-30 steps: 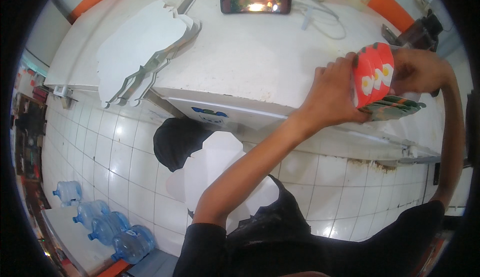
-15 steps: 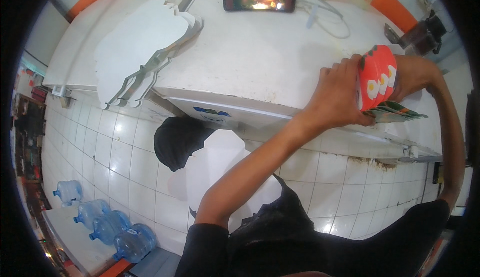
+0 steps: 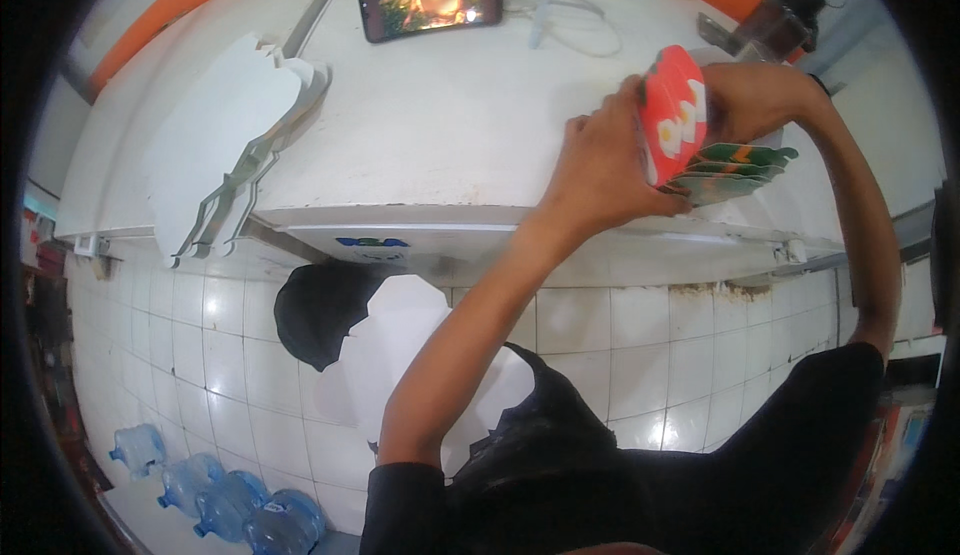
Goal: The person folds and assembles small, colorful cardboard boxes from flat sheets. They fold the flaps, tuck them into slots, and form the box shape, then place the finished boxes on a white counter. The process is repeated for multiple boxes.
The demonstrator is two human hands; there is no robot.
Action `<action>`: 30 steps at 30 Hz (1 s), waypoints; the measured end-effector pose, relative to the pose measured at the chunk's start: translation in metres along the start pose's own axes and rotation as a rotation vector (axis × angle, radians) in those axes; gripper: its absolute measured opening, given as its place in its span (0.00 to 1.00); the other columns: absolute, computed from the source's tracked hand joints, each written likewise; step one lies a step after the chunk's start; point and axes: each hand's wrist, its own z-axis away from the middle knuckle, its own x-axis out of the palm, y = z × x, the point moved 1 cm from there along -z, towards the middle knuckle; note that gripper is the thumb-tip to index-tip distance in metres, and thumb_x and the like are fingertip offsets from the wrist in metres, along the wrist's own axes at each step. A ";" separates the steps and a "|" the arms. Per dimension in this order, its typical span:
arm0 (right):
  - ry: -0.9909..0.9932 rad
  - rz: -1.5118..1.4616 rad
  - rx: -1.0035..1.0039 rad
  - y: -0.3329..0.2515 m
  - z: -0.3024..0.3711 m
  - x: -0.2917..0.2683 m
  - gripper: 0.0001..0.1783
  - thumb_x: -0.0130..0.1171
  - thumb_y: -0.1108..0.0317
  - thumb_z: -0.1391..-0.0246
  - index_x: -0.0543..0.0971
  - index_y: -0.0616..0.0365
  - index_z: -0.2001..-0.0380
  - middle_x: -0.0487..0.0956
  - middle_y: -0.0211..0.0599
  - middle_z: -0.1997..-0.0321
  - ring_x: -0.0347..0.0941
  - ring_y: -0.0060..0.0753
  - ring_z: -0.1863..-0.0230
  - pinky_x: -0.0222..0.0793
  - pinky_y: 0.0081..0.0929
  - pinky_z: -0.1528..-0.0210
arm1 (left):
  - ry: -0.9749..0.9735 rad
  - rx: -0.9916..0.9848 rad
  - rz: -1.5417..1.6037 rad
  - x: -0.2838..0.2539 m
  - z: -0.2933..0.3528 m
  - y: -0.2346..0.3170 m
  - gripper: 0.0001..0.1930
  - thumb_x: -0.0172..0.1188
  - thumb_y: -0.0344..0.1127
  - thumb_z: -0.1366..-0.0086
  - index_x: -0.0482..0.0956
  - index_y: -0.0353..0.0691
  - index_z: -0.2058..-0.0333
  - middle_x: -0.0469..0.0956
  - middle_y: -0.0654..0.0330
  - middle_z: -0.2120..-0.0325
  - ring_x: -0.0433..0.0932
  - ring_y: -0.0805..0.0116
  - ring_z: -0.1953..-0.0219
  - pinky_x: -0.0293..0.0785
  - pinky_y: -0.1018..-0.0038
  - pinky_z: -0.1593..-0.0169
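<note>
Over the right part of the white worktop, my left hand [image 3: 605, 160] is closed on the near left side of a nested bundle of paper food boxes [image 3: 677, 105]. Their red panels carry fried-egg pictures, and several green flaps [image 3: 738, 173] fan out toward the right. My right hand [image 3: 757, 100] reaches in from the far right, against the open side of the boxes; its fingers are hidden behind the red panels. A flat white box blank [image 3: 400, 340] rests on my lap, partly under my left forearm.
A stack of flat white blanks [image 3: 215, 135] overhangs the front edge of the worktop [image 3: 420, 125] at left. A phone [image 3: 430, 5] with a lit screen and a cable [image 3: 590, 30] lie at the back. Blue water jugs [image 3: 225, 505] stand at lower left. A dark appliance [image 3: 780, 20] is at far right.
The whole view has shifted, so worktop things sit farther left. Both hands stay at the boxes, which look slightly turned, with the green flaps more spread to view. The phone's picture differs.
</note>
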 end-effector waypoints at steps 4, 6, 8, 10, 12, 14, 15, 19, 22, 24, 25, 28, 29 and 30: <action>0.009 -0.086 -0.090 0.008 0.002 -0.002 0.31 0.72 0.60 0.62 0.79 0.63 0.53 0.84 0.44 0.57 0.81 0.35 0.58 0.75 0.28 0.54 | 0.002 -0.014 -0.064 0.000 0.001 0.001 0.63 0.79 0.53 0.68 0.54 0.27 0.36 0.71 0.40 0.45 0.71 0.45 0.44 0.62 0.58 0.39; -0.013 -0.077 -0.033 0.005 0.001 0.000 0.31 0.71 0.60 0.62 0.79 0.64 0.53 0.84 0.44 0.57 0.81 0.33 0.58 0.75 0.27 0.54 | 0.002 -0.016 -0.071 0.001 0.001 0.002 0.63 0.79 0.53 0.68 0.55 0.27 0.37 0.71 0.40 0.45 0.71 0.45 0.44 0.62 0.58 0.39; -0.047 -0.067 0.043 0.000 -0.001 0.006 0.32 0.71 0.61 0.62 0.79 0.65 0.52 0.84 0.44 0.57 0.81 0.32 0.58 0.75 0.26 0.53 | -0.002 -0.002 -0.060 0.001 -0.001 0.002 0.64 0.79 0.53 0.69 0.55 0.27 0.37 0.70 0.40 0.45 0.71 0.44 0.44 0.62 0.58 0.38; -0.103 -0.090 -0.001 0.002 -0.002 0.004 0.30 0.70 0.62 0.60 0.79 0.67 0.52 0.83 0.44 0.56 0.81 0.31 0.57 0.75 0.27 0.52 | 0.019 0.010 -0.047 0.001 0.000 -0.001 0.64 0.80 0.53 0.69 0.55 0.27 0.37 0.71 0.39 0.45 0.71 0.44 0.44 0.62 0.57 0.38; -0.015 -0.246 -0.088 0.007 0.001 0.003 0.28 0.68 0.64 0.57 0.78 0.67 0.52 0.83 0.43 0.54 0.80 0.31 0.55 0.74 0.28 0.51 | 0.023 0.008 -0.004 0.000 0.000 -0.002 0.64 0.80 0.53 0.69 0.55 0.27 0.37 0.70 0.39 0.45 0.70 0.44 0.43 0.62 0.58 0.38; 0.207 -0.541 -0.229 0.014 0.016 0.009 0.26 0.67 0.65 0.55 0.79 0.66 0.52 0.82 0.43 0.52 0.79 0.31 0.53 0.74 0.29 0.49 | 0.012 -0.013 0.062 -0.001 0.000 -0.005 0.64 0.80 0.53 0.69 0.54 0.27 0.37 0.70 0.39 0.45 0.70 0.44 0.43 0.61 0.58 0.38; 0.354 -0.514 -0.233 0.013 0.028 0.001 0.23 0.65 0.65 0.51 0.79 0.64 0.51 0.81 0.43 0.51 0.78 0.32 0.52 0.73 0.30 0.47 | 0.031 -0.006 0.034 -0.004 0.000 -0.006 0.64 0.80 0.53 0.69 0.54 0.28 0.36 0.70 0.39 0.45 0.70 0.45 0.43 0.61 0.58 0.38; 1.046 -0.425 0.030 0.070 0.077 0.032 0.26 0.57 0.58 0.40 0.73 0.57 0.41 0.74 0.46 0.40 0.73 0.34 0.43 0.70 0.31 0.41 | 0.016 -0.007 0.023 0.003 0.000 -0.001 0.66 0.80 0.50 0.69 0.49 0.28 0.35 0.68 0.41 0.45 0.69 0.46 0.41 0.58 0.58 0.38; 1.098 -0.829 -0.752 0.097 0.047 0.088 0.38 0.54 0.49 0.39 0.58 0.54 0.32 0.60 0.45 0.28 0.62 0.39 0.32 0.60 0.36 0.33 | 0.074 -0.004 0.014 0.002 0.003 -0.009 0.66 0.79 0.49 0.68 0.49 0.27 0.35 0.69 0.42 0.45 0.69 0.46 0.42 0.58 0.57 0.38; 1.257 -0.992 -0.353 0.074 0.025 0.128 0.39 0.50 0.48 0.37 0.52 0.51 0.29 0.54 0.42 0.26 0.55 0.38 0.29 0.57 0.37 0.32 | 0.076 -0.022 0.039 -0.001 0.004 -0.007 0.65 0.79 0.48 0.68 0.48 0.27 0.35 0.69 0.42 0.45 0.69 0.46 0.42 0.57 0.57 0.37; 1.292 -1.044 -0.144 0.060 0.015 0.147 0.39 0.48 0.49 0.35 0.49 0.50 0.28 0.52 0.40 0.25 0.54 0.37 0.28 0.56 0.37 0.32 | 0.059 -0.031 0.033 -0.003 0.004 -0.008 0.65 0.79 0.47 0.68 0.49 0.27 0.35 0.69 0.42 0.46 0.69 0.46 0.42 0.57 0.57 0.37; 1.032 -1.391 0.092 0.161 0.023 0.265 0.26 0.56 0.58 0.40 0.66 0.55 0.42 0.70 0.35 0.43 0.68 0.32 0.43 0.66 0.31 0.42 | -0.006 -0.020 0.070 0.000 0.000 -0.003 0.62 0.78 0.46 0.67 0.50 0.27 0.36 0.70 0.42 0.47 0.70 0.46 0.44 0.56 0.57 0.37; 0.980 -1.375 0.100 0.178 0.016 0.291 0.22 0.59 0.61 0.42 0.71 0.56 0.47 0.75 0.34 0.48 0.72 0.31 0.48 0.69 0.30 0.46 | -0.012 -0.014 0.065 -0.001 0.000 -0.003 0.61 0.78 0.46 0.67 0.51 0.27 0.37 0.70 0.42 0.47 0.70 0.46 0.44 0.57 0.57 0.38; 0.978 -1.253 0.095 0.185 0.011 0.302 0.24 0.62 0.61 0.45 0.71 0.57 0.48 0.76 0.34 0.50 0.72 0.30 0.50 0.70 0.29 0.47 | -0.017 -0.006 0.065 -0.002 -0.001 -0.003 0.60 0.78 0.45 0.67 0.52 0.27 0.37 0.70 0.42 0.48 0.70 0.45 0.45 0.57 0.58 0.38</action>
